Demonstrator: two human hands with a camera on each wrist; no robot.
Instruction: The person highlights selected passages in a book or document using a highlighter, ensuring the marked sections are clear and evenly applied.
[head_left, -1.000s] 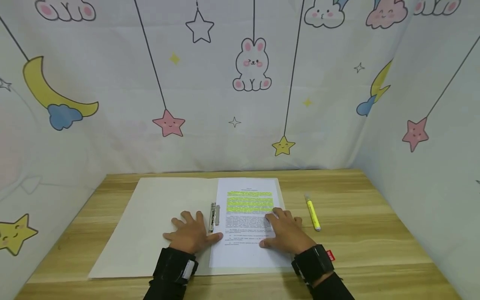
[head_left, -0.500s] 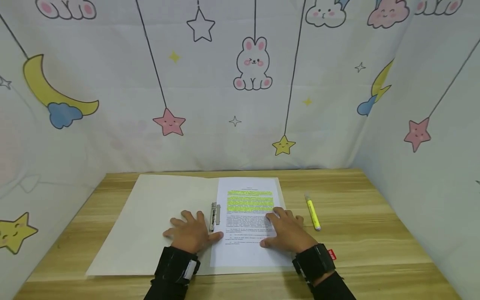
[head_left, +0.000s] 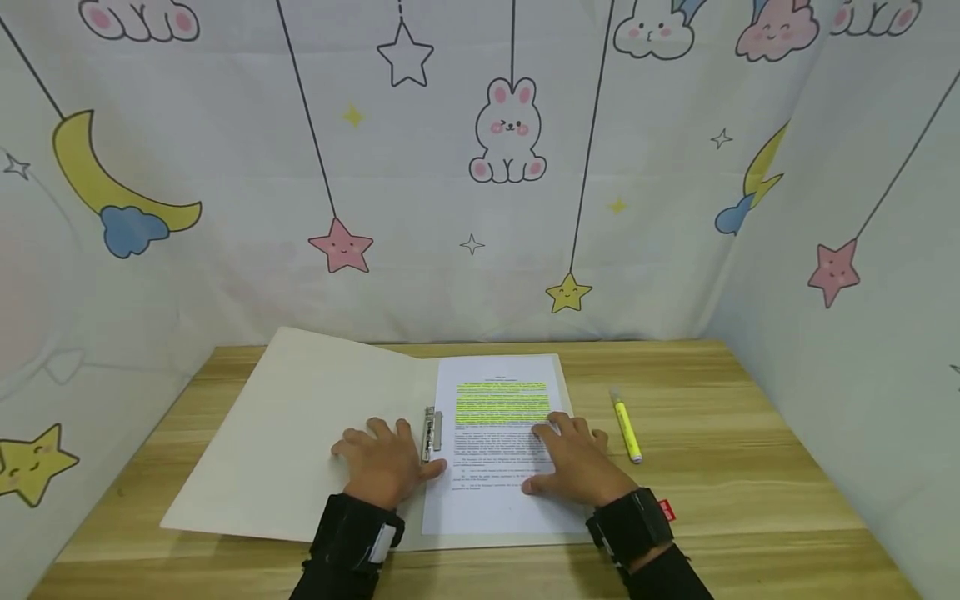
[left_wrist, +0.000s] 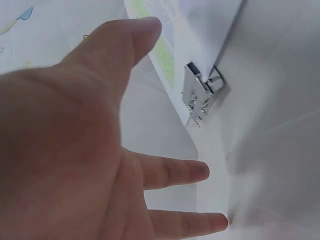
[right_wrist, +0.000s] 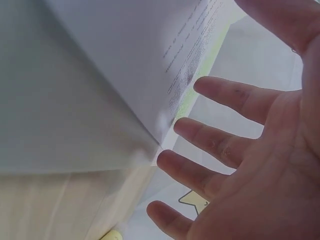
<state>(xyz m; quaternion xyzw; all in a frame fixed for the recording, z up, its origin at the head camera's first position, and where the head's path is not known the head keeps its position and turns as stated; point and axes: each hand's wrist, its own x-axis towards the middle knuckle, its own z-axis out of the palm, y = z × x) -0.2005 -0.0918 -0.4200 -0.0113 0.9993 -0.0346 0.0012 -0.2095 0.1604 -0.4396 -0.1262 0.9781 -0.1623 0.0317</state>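
Note:
A white file folder (head_left: 262,450) lies open on the table, its left cover tilted up with the outer edge off the wood. On its right half is a printed sheet (head_left: 480,518) with the upper text marked in yellow. A metal clip (head_left: 429,433) sits along the fold by the sheet's left edge; the left wrist view shows the clip (left_wrist: 202,92) close up. My left hand (head_left: 382,467) is spread over the cover's inner side near the fold, thumb reaching toward the sheet. My right hand (head_left: 579,462) rests with spread fingers at the sheet's right side.
To the right of the folder lies a yellow highlighter (head_left: 626,427) on the wooden table (head_left: 720,475). A white cloth backdrop (head_left: 420,308) with cartoon drawings rises behind the table and along both sides.
The folder's left cover has risen from lying flat, its far left corner now higher in the head view. My left hand has shifted slightly to the right; my right hand stays nearly in place.

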